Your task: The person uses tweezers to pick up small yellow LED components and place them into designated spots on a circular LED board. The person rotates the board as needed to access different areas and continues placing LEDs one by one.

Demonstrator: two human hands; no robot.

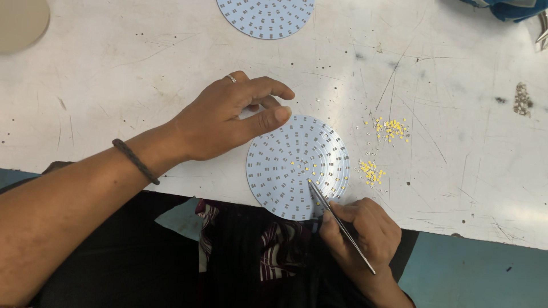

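I saw the white desk (142, 63) carrying a round white circuit board (288, 165) at its near edge. My left hand (228, 120) rested on the board's far-left rim, fingers (268, 117) loosely spread. My right hand (359, 228) pinched metal tweezers (341, 225), tips touching the board's near-right part. Small yellow chips (391, 130) lay just right of the board.
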